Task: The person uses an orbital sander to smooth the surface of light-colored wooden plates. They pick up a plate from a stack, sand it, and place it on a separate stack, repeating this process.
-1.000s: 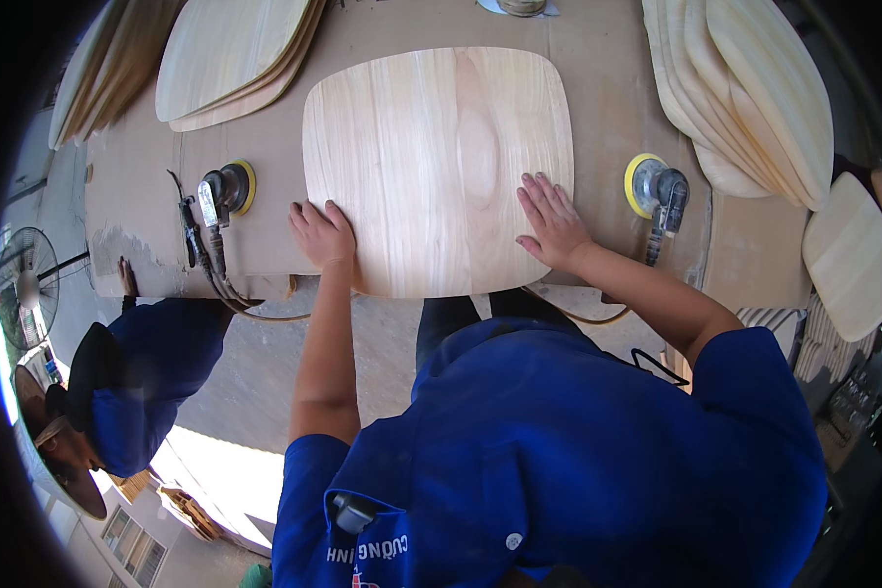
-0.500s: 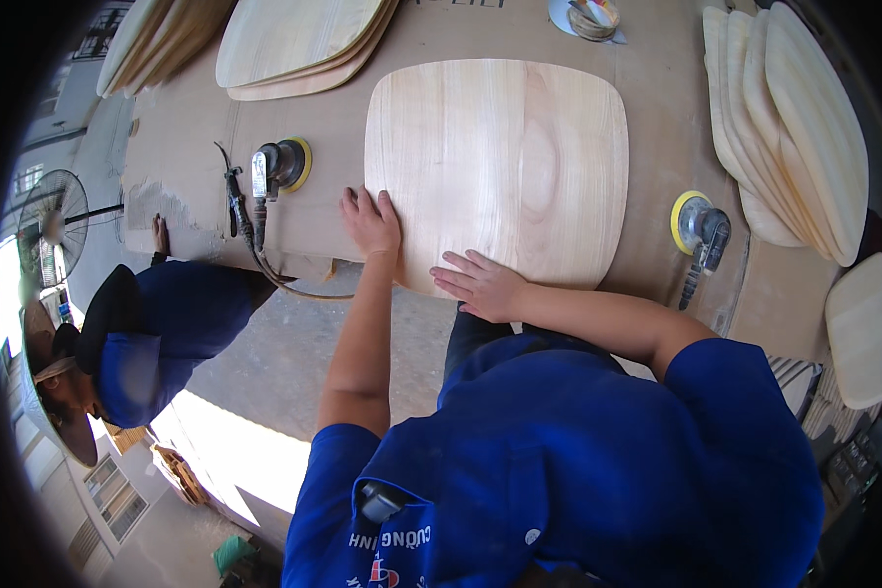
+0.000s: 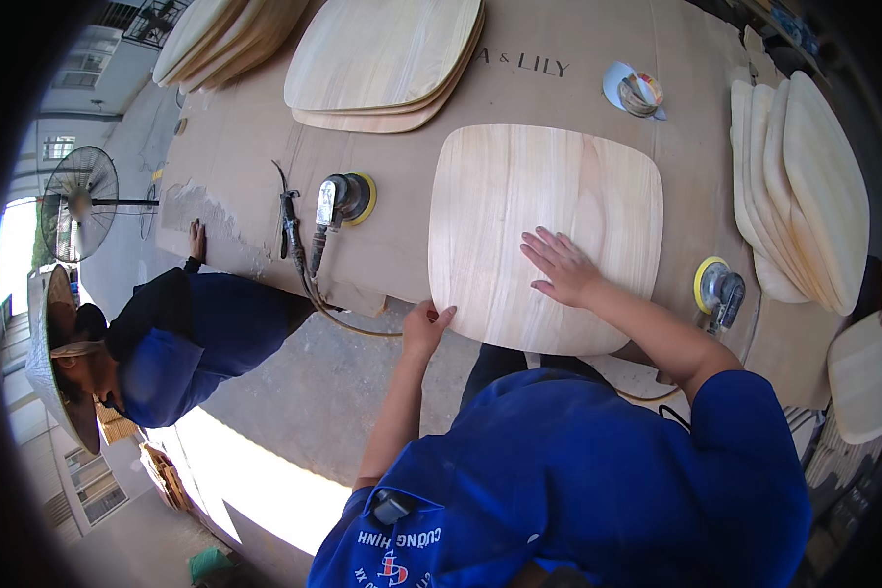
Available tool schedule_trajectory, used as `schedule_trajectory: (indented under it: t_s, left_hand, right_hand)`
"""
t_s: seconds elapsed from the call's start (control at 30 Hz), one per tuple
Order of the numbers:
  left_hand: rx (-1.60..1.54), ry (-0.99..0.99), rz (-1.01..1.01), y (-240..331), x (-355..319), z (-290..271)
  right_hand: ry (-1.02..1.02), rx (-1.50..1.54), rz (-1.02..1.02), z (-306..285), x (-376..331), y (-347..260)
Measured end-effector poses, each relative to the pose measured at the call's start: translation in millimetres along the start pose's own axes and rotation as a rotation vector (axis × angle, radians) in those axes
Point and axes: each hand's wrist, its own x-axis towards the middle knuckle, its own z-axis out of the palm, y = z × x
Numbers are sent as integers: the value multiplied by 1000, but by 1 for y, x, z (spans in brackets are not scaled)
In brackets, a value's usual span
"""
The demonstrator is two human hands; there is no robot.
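A pale wooden board with rounded corners lies flat on the cardboard-covered table, its near edge at the table's front. My left hand is closed at the board's near left corner, the thumb on the edge and the other fingers curled, partly hidden. Resting flat on the board's face, right of its middle, my right hand has its fingers stretched out. A disc sander with a yellow-rimmed pad sits just right of the board, close to my right forearm.
Another sander and its hose lie left of the board. Stacked boards stand at the back, with leaning boards on the right. Round discs sit at the far right. A person in blue is at the left.
My right hand has slid farther onto the board from its near edge. My left hand has gone from spread out on the left edge to gripping the near left corner. The view has shifted.
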Motion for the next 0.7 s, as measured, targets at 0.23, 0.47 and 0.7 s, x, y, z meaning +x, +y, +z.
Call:
schedule_trajectory:
  t_s: [0.23, 0.47, 0.7]
  left_hand:
    - [-241, -235, -151, -15, 5, 12]
    - [-233, -359, -131, -20, 13, 6]
    - [-233, -380, -166, -17, 12, 4]
  right_hand:
    - [-147, -9, -2, -7, 15, 0]
    - [-47, -46, -39, 4, 117, -48]
    - [42, -82, 32, -16, 212, -23]
